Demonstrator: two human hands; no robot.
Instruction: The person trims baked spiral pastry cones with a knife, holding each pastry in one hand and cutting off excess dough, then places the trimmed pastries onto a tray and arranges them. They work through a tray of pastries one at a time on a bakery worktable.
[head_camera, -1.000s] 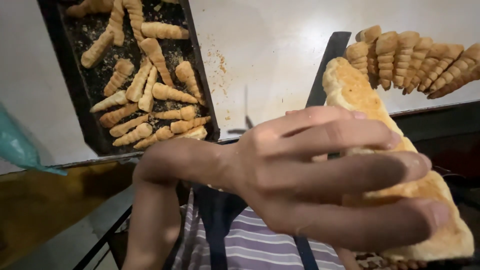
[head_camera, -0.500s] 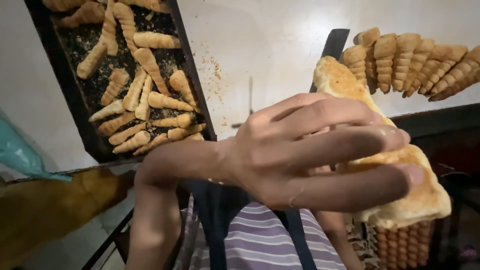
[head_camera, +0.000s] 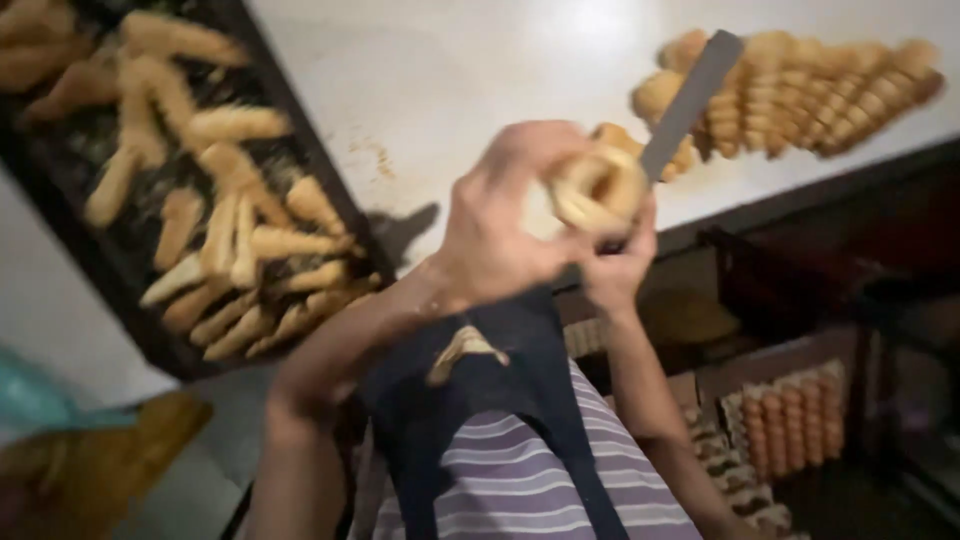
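My left hand (head_camera: 495, 235) grips a golden, rolled pastry (head_camera: 598, 188), its open end facing me. Just below it, my right hand (head_camera: 612, 272) is closed around the lower end of a flat grey metal blade (head_camera: 692, 95). The blade slants up and to the right, its side against the pastry. Both hands are in front of my chest, over the edge of the white table (head_camera: 450, 80). The picture is blurred by motion, so I cannot tell whether the blade is inside the pastry.
A dark tray (head_camera: 330, 190) of several cone-shaped pastries (head_camera: 215, 235) lies on the table at the left. A row of ridged cone pastries (head_camera: 800, 85) lies at the upper right. More pastries (head_camera: 790, 425) sit on a shelf below the table. A teal thing (head_camera: 30, 400) shows at the lower left.
My left hand, earlier spread over a large pastry close to the camera, now sits lower and farther off, closed on the pastry. My right hand and the blade have come up against it.
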